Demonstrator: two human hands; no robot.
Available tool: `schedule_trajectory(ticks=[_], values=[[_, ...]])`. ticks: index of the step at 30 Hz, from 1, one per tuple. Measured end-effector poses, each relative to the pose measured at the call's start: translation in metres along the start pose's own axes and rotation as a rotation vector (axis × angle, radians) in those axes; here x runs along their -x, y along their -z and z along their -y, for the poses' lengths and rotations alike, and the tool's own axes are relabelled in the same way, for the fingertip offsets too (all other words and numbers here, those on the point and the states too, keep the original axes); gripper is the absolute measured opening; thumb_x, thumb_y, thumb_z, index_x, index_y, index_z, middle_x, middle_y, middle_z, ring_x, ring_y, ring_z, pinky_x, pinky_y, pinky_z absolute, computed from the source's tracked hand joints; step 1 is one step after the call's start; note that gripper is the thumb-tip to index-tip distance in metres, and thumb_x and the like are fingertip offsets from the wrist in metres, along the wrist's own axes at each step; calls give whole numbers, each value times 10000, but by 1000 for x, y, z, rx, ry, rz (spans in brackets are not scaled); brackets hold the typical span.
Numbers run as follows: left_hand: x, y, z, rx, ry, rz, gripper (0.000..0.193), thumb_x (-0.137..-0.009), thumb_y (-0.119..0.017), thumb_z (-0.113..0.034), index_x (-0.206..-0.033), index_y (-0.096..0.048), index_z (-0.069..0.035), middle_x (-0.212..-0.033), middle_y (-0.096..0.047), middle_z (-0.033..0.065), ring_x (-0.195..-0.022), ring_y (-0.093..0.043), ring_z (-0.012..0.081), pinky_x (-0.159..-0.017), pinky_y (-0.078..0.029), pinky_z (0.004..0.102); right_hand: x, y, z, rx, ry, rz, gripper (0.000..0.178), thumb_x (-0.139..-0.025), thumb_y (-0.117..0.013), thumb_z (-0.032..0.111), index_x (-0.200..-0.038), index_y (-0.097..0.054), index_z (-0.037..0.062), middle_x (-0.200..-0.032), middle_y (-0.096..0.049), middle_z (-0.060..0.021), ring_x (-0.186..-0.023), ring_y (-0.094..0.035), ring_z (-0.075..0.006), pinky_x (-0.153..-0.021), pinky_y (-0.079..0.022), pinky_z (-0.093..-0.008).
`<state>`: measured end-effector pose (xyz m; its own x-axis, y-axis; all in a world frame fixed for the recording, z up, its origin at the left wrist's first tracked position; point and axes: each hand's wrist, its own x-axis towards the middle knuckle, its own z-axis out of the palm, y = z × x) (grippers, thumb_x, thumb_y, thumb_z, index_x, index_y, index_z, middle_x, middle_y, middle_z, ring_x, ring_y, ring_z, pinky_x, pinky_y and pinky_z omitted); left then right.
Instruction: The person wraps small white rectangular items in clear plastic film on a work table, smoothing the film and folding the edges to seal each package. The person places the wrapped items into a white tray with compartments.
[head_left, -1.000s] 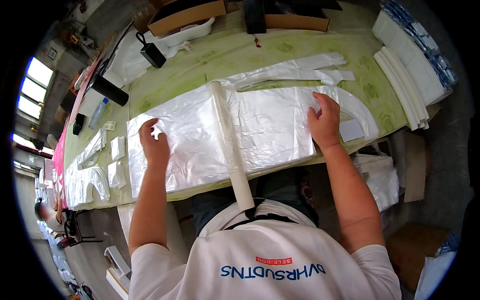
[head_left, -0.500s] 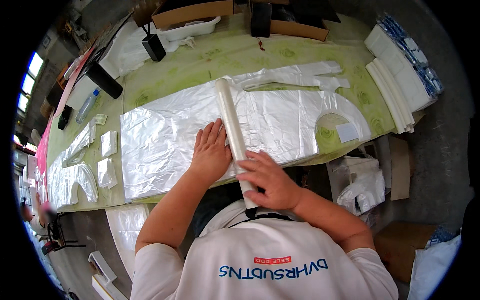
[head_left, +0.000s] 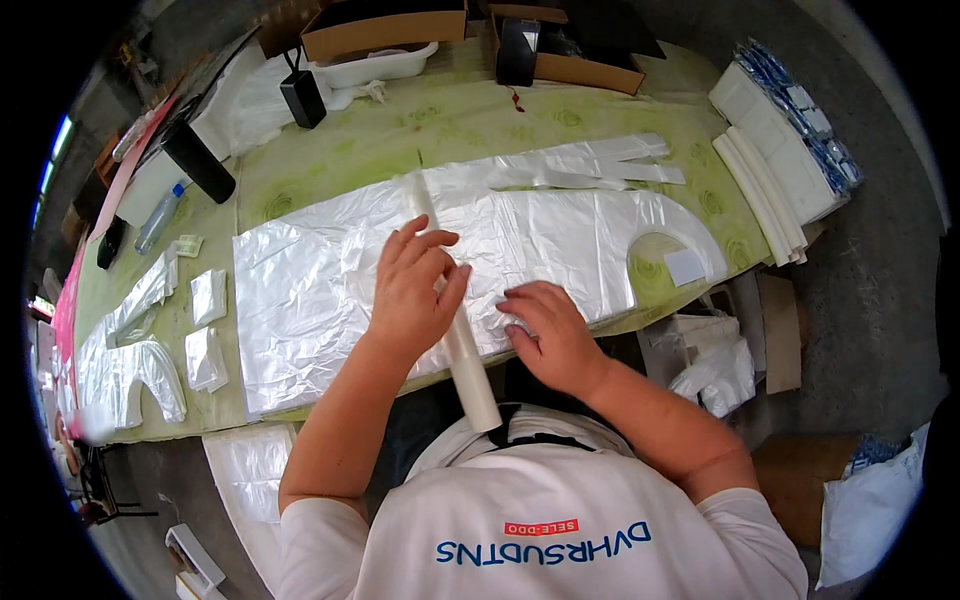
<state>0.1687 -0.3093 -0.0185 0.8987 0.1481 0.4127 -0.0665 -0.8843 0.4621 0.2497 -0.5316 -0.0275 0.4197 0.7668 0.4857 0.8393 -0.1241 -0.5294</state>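
A folded clear-white plastic apron (head_left: 300, 300) with a rounded neck loop lies spread across the green table cover. Across its middle rests a long pale tube (head_left: 465, 365), slanting toward me, its near end past the table edge at my waist. My left hand (head_left: 415, 285) is over the tube's upper part, fingers apart and loosely bent, hiding a stretch of it; whether it touches the tube I cannot tell. To the right of the tube, my right hand (head_left: 550, 335) has its bent fingertips at the film, thumb apart from the fingers, nothing visible in it.
Small folded plastic packets (head_left: 207, 358) and another apron (head_left: 145, 370) lie at the left, near a bottle (head_left: 160, 218) and a black cylinder (head_left: 198, 162). White rolls (head_left: 760, 195) sit at the right edge. Cardboard boxes (head_left: 385, 30) stand at the back.
The tube has shifted a little left and toward me. My left hand has lifted from flat on the film to over the tube; my right hand has come off the tube to its right.
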Motion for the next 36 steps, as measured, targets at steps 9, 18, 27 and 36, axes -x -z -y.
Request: schedule_trajectory(ticks=[9,18,27,36], values=[[56,14,9,-6,176,137,610,-905,-629,-226,-1477,-477,-80,-1619,-316,142,-1524,-202,384,-1221,-179,543,-96,-70,-46,255,146,332,580,-903,-650,309,-1417,-528,71,-1518,-453,-155,-1449,-354,-352,-1179,-265,-561],[55,18,9,28,167,129,636,-871,-613,-130,-1479,-454,-30,-1621,-308,176,-1521,-216,394,-1228,-215,473,-147,34,-240,110,-873,179,489,-953,-570,408,-1308,-589,72,-1201,-670,-213,-1079,-650,-362,-931,-514,-463],[58,14,10,45,143,86,617,-879,-609,-144,-1468,-466,-30,-1617,-314,180,-1518,-226,389,-1223,-220,470,-60,146,-258,392,-610,-413,385,-833,-725,196,-1182,-683,41,-1261,-647,-229,-1176,-613,-344,-973,-497,-415],[62,15,14,68,157,48,583,-895,-624,-195,-1444,-502,-43,-1601,-349,167,-1503,-257,392,-1213,-234,485,-120,-29,-87,419,-644,244,621,-835,-725,407,-1395,-577,183,-1515,-457,-131,-1454,-312,-388,-1159,-216,-647]])
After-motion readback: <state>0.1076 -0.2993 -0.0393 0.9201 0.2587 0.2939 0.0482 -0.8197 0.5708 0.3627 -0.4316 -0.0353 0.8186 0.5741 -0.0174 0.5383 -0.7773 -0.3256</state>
